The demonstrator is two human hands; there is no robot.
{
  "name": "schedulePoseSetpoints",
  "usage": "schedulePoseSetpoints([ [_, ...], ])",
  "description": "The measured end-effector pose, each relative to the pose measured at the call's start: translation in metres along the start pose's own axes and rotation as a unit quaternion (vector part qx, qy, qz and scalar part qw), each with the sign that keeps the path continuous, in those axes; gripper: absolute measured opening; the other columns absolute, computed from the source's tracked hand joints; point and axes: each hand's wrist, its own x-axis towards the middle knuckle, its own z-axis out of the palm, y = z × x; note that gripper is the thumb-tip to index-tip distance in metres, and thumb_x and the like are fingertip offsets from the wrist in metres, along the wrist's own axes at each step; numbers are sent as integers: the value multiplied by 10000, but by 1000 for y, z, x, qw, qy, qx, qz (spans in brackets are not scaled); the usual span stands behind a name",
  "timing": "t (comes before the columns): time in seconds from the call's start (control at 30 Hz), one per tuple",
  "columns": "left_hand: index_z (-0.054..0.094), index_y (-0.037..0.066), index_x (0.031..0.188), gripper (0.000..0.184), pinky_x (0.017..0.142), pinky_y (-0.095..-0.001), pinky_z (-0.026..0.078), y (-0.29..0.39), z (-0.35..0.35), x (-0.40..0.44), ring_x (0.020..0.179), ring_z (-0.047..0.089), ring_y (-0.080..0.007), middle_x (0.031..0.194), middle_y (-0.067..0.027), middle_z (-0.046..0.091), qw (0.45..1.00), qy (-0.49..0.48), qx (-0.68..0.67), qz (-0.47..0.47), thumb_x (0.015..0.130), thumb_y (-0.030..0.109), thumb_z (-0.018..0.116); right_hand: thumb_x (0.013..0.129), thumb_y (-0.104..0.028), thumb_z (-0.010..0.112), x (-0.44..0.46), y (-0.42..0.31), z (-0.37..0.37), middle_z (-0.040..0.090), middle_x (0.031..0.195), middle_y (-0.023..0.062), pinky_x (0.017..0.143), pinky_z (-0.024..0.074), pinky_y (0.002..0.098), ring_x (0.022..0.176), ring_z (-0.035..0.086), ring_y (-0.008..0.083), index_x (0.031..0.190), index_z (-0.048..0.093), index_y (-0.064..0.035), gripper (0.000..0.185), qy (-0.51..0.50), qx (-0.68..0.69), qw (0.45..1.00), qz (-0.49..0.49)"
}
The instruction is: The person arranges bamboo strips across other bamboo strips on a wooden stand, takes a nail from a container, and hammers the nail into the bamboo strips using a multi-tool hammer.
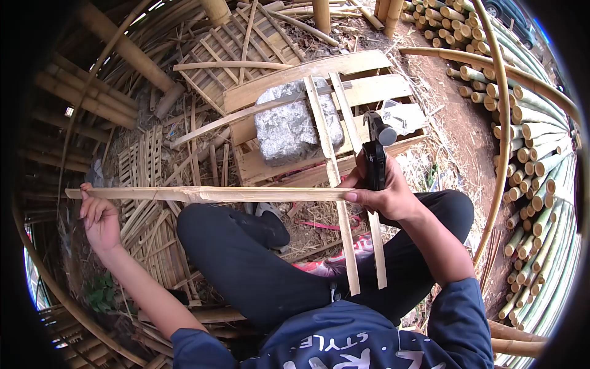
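Observation:
A long split bamboo slat (246, 194) lies level across the front of me, above my knees. My left hand (100, 216) is closed on its far left end, the fingers curled round the edge. My right hand (388, 192) is closed round the black grip of a hammer (375, 154), its round metal face turned up and to the right. The thumb of that hand also presses on the slat's right end. Two narrower bamboo strips (332, 166) run under the slat, from a rough stone block (295, 129) and pallet down towards my lap.
The block rests on a wooden pallet (252, 163). A clear plastic bag (402, 117) lies on the pallet's right side. Bamboo poles (541, 154) are stacked at the right, behind a curved bamboo pole (501, 123). Woven bamboo pieces (144, 160) and offcuts cover the ground at the left.

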Motion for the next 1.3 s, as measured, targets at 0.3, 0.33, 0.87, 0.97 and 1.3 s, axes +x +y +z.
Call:
schedulePoseSetpoints([
  [0.3,507,14,1350,429,495,-180,337,-30,-7,20,556,409,-27,698,48,428,902,77,422,54,1063,332,510,763,32,819,0,2,-9,728,879,131,446,395,214,560,557,69,986,474,-91,429,56,101,982,153],
  [0.33,518,28,1343,439,501,-178,341,-46,-3,24,597,424,-21,740,44,449,880,128,451,74,1054,359,523,761,28,818,1,3,-10,721,875,121,454,401,213,570,572,77,996,468,-94,440,55,104,980,160],
  [0.87,598,29,1135,329,964,-372,581,-58,-56,60,1140,657,-246,1088,-72,674,928,119,346,62,1032,338,551,755,52,796,1,15,-15,694,840,87,406,346,198,489,495,72,1015,452,-117,463,72,142,974,160],
  [0.97,598,36,1127,326,949,-363,585,-52,-59,57,1125,660,-237,1071,-67,676,933,105,339,59,1033,344,548,743,51,803,2,13,-13,695,841,85,407,351,204,488,497,77,1009,455,-116,468,77,131,974,170],
  [1.3,591,73,1058,308,833,-290,600,-53,-73,68,995,670,-157,1008,-42,670,941,74,306,124,1042,372,515,759,-16,843,2,16,-5,716,996,110,491,465,221,602,563,56,1005,457,-83,462,23,-69,992,108],
])
